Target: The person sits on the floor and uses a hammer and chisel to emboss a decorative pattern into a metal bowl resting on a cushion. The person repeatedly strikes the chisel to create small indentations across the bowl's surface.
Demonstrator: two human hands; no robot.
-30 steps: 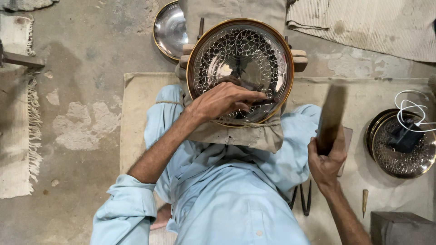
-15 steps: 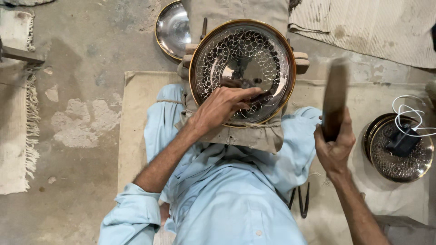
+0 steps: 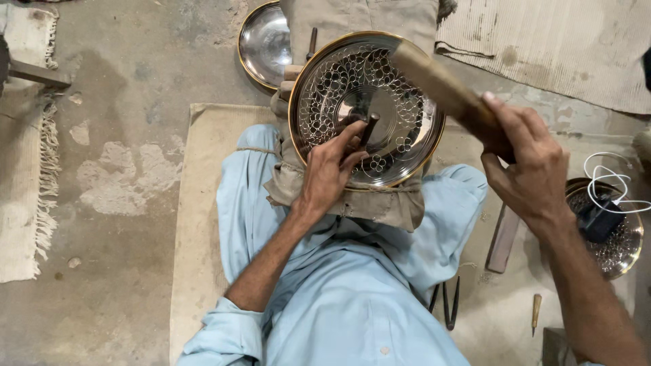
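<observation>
I see my left hand [image 3: 330, 171] resting on the lower part of the engraved metal plate [image 3: 407, 129], fingers curled and pinched around a short dark punch [image 3: 368, 129] that stands tilted on the plate's plain centre. The left forearm runs up from the lower left, its light blue sleeve rolled to the elbow, the wrist lying over the plate's near rim. The plate itself is round, gold-edged, with a band of cut circular patterns, and it sits propped on a cloth-wrapped block [image 3: 352, 200] in my lap, leaning toward me.

My right hand [image 3: 525, 169] is raised to the right of the plate, clenched around the handle end of a wooden mallet [image 3: 441, 85]. The wrist is cocked, the forearm coming in from the lower right corner, and the mallet's blurred head angles up and left over the plate's upper right rim, well above the punch.

Behind the plate a plain shiny dish [image 3: 264, 44] lies on the concrete floor. To my right a second patterned dish [image 3: 620, 247] holds a black charger with a white cable [image 3: 607, 213]. A small chisel [image 3: 536, 312] and dark tongs [image 3: 447, 301] lie on the mat by my leg.
</observation>
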